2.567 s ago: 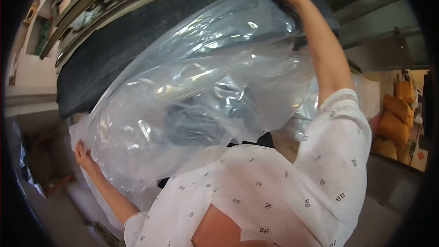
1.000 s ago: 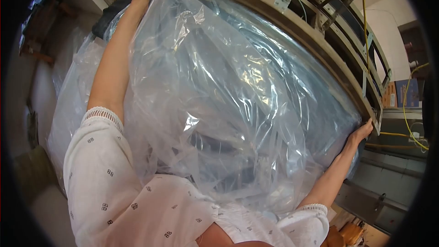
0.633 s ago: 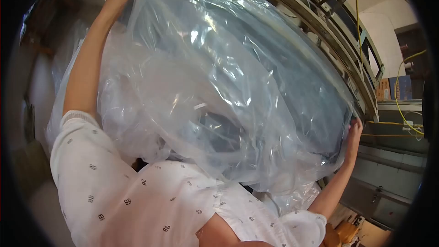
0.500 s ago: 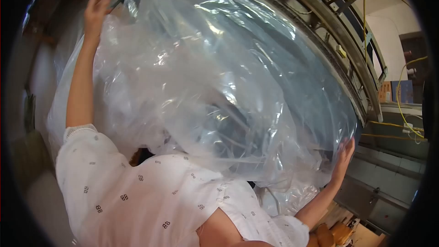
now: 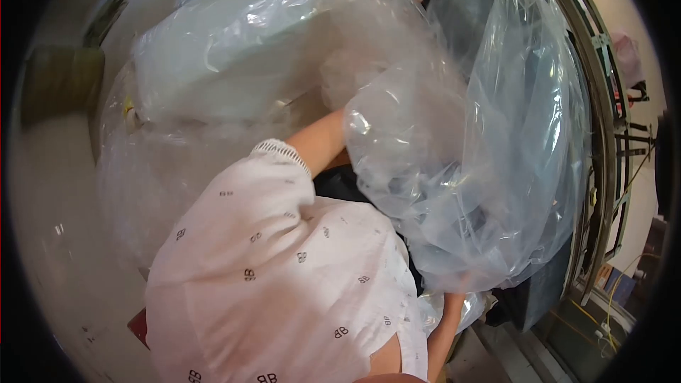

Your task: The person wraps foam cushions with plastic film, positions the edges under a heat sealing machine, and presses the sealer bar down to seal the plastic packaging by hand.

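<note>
A big, crumpled mass of clear plastic sheeting billows in front of my body, its upper right part standing puffed up. My left forearm reaches across into this plastic, and the folds hide the left hand and its fingers. Lower down, my right hand meets the bottom edge of the plastic. Film and blur cover its fingers, so its grip does not show. To the left lies a pale, boxy bulk under shiny clear film.
A long metal frame with rails and brackets runs down the right side. Yellow cables hang at the lower right. A blurred olive-brown object stands at the far left on the pale floor.
My view has turned left. My left hand has come from the far upper left edge inward across the plastic; my right hand has drawn closer. The spread plastic is now bunched to the right.
</note>
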Demonstrator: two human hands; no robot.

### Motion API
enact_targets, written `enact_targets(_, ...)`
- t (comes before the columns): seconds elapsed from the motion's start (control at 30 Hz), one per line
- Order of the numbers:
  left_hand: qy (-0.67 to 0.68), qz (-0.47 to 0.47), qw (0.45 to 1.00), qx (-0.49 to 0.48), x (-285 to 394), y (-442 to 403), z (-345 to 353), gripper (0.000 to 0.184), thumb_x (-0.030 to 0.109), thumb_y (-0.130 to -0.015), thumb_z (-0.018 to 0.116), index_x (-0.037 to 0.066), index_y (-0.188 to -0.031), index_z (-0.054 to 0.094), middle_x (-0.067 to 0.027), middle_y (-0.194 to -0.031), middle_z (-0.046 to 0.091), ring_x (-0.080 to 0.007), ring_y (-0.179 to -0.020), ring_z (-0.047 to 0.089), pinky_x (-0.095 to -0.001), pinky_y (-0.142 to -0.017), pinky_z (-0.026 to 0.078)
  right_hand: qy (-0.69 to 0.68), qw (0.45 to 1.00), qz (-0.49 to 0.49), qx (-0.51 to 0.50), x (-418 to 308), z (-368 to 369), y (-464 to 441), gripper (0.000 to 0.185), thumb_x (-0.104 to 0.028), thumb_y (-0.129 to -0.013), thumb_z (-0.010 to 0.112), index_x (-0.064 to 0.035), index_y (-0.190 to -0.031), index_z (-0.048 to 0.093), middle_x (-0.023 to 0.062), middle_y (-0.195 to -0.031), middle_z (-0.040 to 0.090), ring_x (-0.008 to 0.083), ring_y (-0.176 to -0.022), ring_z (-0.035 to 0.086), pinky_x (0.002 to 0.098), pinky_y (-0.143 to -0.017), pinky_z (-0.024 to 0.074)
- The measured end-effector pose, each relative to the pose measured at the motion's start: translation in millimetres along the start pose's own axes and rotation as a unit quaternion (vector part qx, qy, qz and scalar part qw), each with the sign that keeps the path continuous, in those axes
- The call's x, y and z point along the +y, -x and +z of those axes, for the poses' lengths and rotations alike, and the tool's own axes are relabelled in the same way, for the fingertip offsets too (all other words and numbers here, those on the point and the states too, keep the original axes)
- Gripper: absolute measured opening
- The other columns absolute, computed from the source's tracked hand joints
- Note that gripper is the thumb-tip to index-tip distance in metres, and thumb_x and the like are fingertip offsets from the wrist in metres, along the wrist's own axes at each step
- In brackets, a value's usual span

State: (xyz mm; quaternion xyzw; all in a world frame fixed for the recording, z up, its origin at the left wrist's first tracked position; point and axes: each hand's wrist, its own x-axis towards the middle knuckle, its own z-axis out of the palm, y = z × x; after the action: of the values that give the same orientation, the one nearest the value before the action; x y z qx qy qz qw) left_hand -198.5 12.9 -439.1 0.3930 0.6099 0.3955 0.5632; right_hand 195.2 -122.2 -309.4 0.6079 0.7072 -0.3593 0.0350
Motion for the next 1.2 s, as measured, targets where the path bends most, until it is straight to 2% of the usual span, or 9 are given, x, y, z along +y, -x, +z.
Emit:
enact_targets(0.2,0.164,-0.059,0.976,-0.132,0,30,71,0.044,0.038,-0.088,0.049,0.007,-0.119,0.052,-0.0131,-0.109,0.057,-0.0255,-0.099,0.054,-0.0359,-0.087,0.042,0.000,0.998,-0.060,0.004,-47,5,-64,0.060,-0.024,-0.074,0.065,-0.0033,-0.126,0.043,0.0164,-0.123,0.048,0.0313,-0.111,0.047,0.0395,-0.096,0.0347)
enact_targets(0.37,0.274,-0.072,0.944,-0.170,5,62,88,0.043,0.037,-0.088,0.049,0.007,-0.118,0.053,-0.0136,-0.109,0.057,-0.0263,-0.099,0.055,-0.0363,-0.086,0.042,0.005,0.997,-0.078,-0.010,-58,2,-65,0.057,-0.025,-0.076,0.064,-0.0033,-0.125,0.044,0.0156,-0.123,0.049,0.0299,-0.110,0.048,0.0387,-0.096,0.0353)
enact_targets(0.53,0.399,-0.038,0.905,-0.141,19,89,56,0.042,0.036,-0.087,0.048,0.007,-0.117,0.053,-0.0141,-0.109,0.057,-0.0271,-0.099,0.055,-0.0367,-0.086,0.042,0.007,0.991,-0.129,-0.016,-89,-7,-82,0.054,-0.025,-0.078,0.063,-0.0034,-0.124,0.046,0.0148,-0.122,0.050,0.0284,-0.110,0.049,0.0380,-0.096,0.0359)
enact_targets(0.7,0.441,0.042,0.895,-0.049,33,113,-44,0.041,0.035,-0.087,0.048,0.006,-0.116,0.054,-0.0146,-0.109,0.058,-0.0279,-0.099,0.055,-0.0371,-0.085,0.043,-0.005,0.972,-0.235,0.004,-165,-23,-107,0.050,-0.025,-0.079,0.061,-0.0035,-0.123,0.048,0.0141,-0.122,0.051,0.0270,-0.110,0.049,0.0373,-0.096,0.0365)
enact_targets(0.83,0.357,0.126,0.925,0.006,79,132,-126,0.040,0.034,-0.087,0.048,0.006,-0.115,0.054,-0.0150,-0.109,0.058,-0.0285,-0.098,0.056,-0.0375,-0.085,0.043,-0.036,0.939,-0.341,0.015,-245,-41,-114,0.048,-0.025,-0.081,0.060,-0.0036,-0.122,0.049,0.0135,-0.121,0.051,0.0258,-0.110,0.050,0.0367,-0.096,0.0370)
enact_targets(0.97,0.230,0.159,0.960,-0.025,123,141,-110,0.039,0.033,-0.087,0.047,0.006,-0.114,0.055,-0.0153,-0.109,0.058,-0.0291,-0.098,0.056,-0.0378,-0.084,0.043,-0.089,0.882,-0.463,-0.004,-339,-50,-86,0.045,-0.025,-0.082,0.059,-0.0036,-0.121,0.050,0.0128,-0.121,0.052,0.0247,-0.110,0.050,0.0361,-0.096,0.0374)
enact_targets(1.1,0.024,0.179,0.981,-0.067,123,151,-88,0.038,0.033,-0.087,0.047,0.006,-0.113,0.056,-0.0157,-0.109,0.058,-0.0298,-0.098,0.056,-0.0381,-0.084,0.044,-0.151,0.816,-0.554,-0.068,-422,-58,-28,0.043,-0.025,-0.083,0.059,-0.0037,-0.120,0.052,0.0122,-0.120,0.053,0.0235,-0.110,0.051,0.0355,-0.095,0.0379)
enact_targets(1.17,-0.096,0.185,0.977,-0.030,113,185,-116,0.038,0.032,-0.087,0.047,0.006,-0.113,0.056,-0.0159,-0.109,0.058,-0.0301,-0.098,0.056,-0.0383,-0.083,0.044,-0.184,0.801,-0.558,-0.115,-444,-70,-5,0.042,-0.025,-0.084,0.058,-0.0037,-0.119,0.052,0.0119,-0.120,0.053,0.0230,-0.110,0.051,0.0352,-0.095,0.0381)
enact_targets(1.2,-0.165,0.173,0.969,0.055,102,232,-161,0.038,0.032,-0.087,0.047,0.005,-0.113,0.056,-0.0160,-0.109,0.058,-0.0303,-0.098,0.056,-0.0384,-0.083,0.044,-0.189,0.803,-0.546,-0.143,-450,-81,-4,0.041,-0.025,-0.085,0.058,-0.0037,-0.119,0.053,0.0118,-0.120,0.053,0.0227,-0.110,0.051,0.0350,-0.095,0.0382)
